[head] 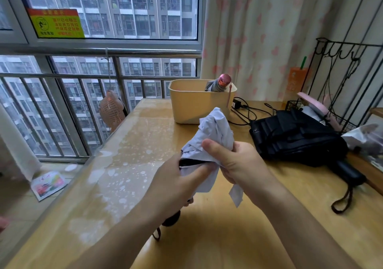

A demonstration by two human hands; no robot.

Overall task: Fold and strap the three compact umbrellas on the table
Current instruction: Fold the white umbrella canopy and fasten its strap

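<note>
pink fan (109, 111) | tangled black cables (247, 113) | black wire rack (342, 45) | yellow warning sticker (56, 22) | heart-print curtain (259, 30)

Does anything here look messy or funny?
Yes. The black umbrella lies loose on the table, at right, folds splayed, unstrapped. The pale umbrella, gripped by left hand and right hand, is crumpled. Whitish blotches speckle the table's left side.

Soft grey daylight is coming in through the window (112, 9) at the left, lighting the room evenly and fairly brightly. It is glaring off the glossy tabletop (128, 144) in a pale, blotchy sheen along the window side, while a soft-edged shadow is lying on the near part. The pale umbrella (215, 129) is catching the light; the black umbrella (296, 138) is losing detail in darkness. The wide lens is bowing the railing (62, 75) and the wire rack (348, 44) near the edges, and fine detail is looking soft.
</note>
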